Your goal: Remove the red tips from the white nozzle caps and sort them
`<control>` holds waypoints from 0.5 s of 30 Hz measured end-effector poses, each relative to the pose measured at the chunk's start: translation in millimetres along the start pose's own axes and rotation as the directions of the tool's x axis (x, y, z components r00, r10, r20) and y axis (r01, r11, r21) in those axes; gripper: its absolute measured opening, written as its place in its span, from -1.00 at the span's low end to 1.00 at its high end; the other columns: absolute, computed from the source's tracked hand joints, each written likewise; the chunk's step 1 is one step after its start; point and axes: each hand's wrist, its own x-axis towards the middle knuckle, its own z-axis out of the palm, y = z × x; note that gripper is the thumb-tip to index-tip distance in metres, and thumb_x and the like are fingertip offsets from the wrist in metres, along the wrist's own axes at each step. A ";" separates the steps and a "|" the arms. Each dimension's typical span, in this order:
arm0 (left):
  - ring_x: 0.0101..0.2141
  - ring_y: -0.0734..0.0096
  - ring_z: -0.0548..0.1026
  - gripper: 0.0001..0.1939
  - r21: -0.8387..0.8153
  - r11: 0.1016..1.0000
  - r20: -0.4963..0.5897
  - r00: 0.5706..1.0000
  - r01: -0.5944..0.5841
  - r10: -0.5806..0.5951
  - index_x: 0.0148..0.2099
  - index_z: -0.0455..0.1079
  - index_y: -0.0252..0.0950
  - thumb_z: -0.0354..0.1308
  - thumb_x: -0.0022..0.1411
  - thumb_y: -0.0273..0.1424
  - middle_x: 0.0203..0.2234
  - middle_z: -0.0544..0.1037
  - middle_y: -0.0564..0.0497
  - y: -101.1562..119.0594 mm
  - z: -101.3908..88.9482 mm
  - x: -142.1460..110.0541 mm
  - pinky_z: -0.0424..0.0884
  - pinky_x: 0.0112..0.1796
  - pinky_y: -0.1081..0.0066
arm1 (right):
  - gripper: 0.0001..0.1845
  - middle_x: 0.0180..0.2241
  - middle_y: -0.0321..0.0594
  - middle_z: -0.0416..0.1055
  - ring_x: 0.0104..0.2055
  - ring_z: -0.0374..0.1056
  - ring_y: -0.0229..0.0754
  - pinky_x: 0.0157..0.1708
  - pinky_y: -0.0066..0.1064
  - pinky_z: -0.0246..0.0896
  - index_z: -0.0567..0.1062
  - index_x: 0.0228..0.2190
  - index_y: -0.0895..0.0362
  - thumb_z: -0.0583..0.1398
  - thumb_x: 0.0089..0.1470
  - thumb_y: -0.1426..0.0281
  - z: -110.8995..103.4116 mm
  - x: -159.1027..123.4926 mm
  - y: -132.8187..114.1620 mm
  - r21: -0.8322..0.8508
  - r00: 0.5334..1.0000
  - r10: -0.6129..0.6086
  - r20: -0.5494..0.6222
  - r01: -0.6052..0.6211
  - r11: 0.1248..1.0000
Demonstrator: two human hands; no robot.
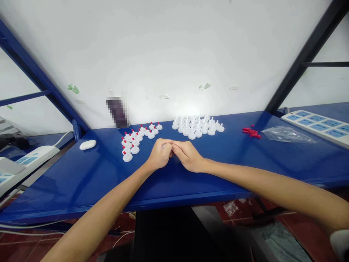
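Observation:
My left hand (160,154) and my right hand (188,155) meet fingertip to fingertip above the middle of the blue table. Both are closed. A sliver of a white nozzle cap (164,146) shows in the curl of my left hand; the rest is hidden by fingers. My right fingers pinch right against the left ones, and what they hold cannot be made out. Left of my hands stand white nozzle caps with red tips (135,149). Just behind my hands is a cluster of white nozzle caps without red tips (192,135).
Small red tips (251,133) lie piled on the right beside a clear plastic bag (289,134). A white earbud case (87,145) sits at the left. Power strips (317,125) flank the blue table (218,185), and a pixelated dark object (118,112) leans on the wall.

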 end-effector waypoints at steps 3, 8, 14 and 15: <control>-0.64 0.53 0.14 -0.74 0.230 0.963 -0.143 0.974 -0.139 0.174 -0.62 0.06 -0.25 -0.08 0.09 -0.37 -0.73 0.17 0.12 3.0 1.0 1.2 0.07 -0.54 0.42 | -0.60 -0.68 -0.44 0.09 -0.65 0.03 -0.33 -0.62 -0.46 0.03 0.19 -0.54 0.06 -0.04 0.30 0.16 8.1 1.1 0.8 0.221 0.981 0.193 -0.018 -0.184 0.958; -0.64 0.52 0.14 -0.76 0.181 0.975 -0.177 0.971 -0.130 0.163 -0.62 0.09 -0.25 -0.06 0.07 -0.40 -0.72 0.17 0.11 0.2 -2.7 4.3 0.08 -0.53 0.40 | -0.61 -0.67 -0.51 -0.11 -0.70 -0.12 -0.35 -0.70 -0.47 -0.07 0.10 -0.51 0.03 -0.07 0.30 0.11 9.2 5.1 1.2 0.451 0.956 0.290 0.052 -0.282 0.847; -0.65 0.48 0.16 -0.68 -0.240 0.971 -0.275 0.960 -0.005 -0.063 -0.60 0.05 -0.22 -0.14 0.16 -0.27 -0.73 0.18 0.08 -21.8 -22.4 14.8 0.12 -0.57 0.42 | -0.65 -0.55 -0.36 0.13 -0.51 0.09 -0.27 -0.42 -0.38 0.07 0.14 -0.47 0.06 -0.08 0.35 0.22 -30.9 11.0 1.9 -0.177 0.983 -0.176 -0.049 0.165 0.970; -0.65 0.48 0.15 -0.68 -0.241 0.970 -0.279 0.957 0.005 -0.075 -0.56 0.07 -0.22 -0.18 0.20 -0.24 -0.70 0.20 0.07 -25.1 -25.4 16.1 0.11 -0.59 0.42 | -0.68 -0.51 -0.33 0.18 -0.48 0.12 -0.25 -0.38 -0.37 0.09 0.18 -0.44 0.07 -0.09 0.36 0.26 -37.1 12.0 3.6 -0.239 0.977 -0.212 -0.008 0.204 0.949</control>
